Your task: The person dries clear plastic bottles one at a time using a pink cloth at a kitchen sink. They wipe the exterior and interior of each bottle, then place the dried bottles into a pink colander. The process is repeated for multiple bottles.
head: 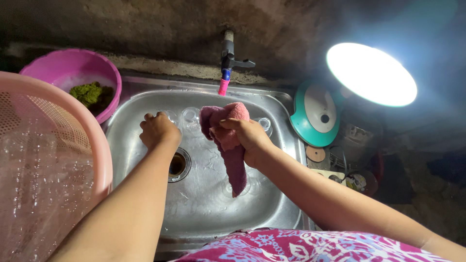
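My right hand (250,138) grips a wet pink cloth (228,145) over the steel sink (204,204); the cloth's tail hangs down toward the basin floor. My left hand (158,130) is curled with its knuckles up, just left of the cloth and above the drain (177,165). Whether it holds anything is hidden. Clear glasses (189,116) stand at the back of the basin, behind both hands. A tap with a pink spout (224,80) juts from the wall above them.
A large pink basket (58,116) fills the left foreground. Behind it sits a magenta bowl (73,68) with a green scrubber (86,93). To the right are a teal lamp base (315,114), its bright shade (371,73) and small clutter.
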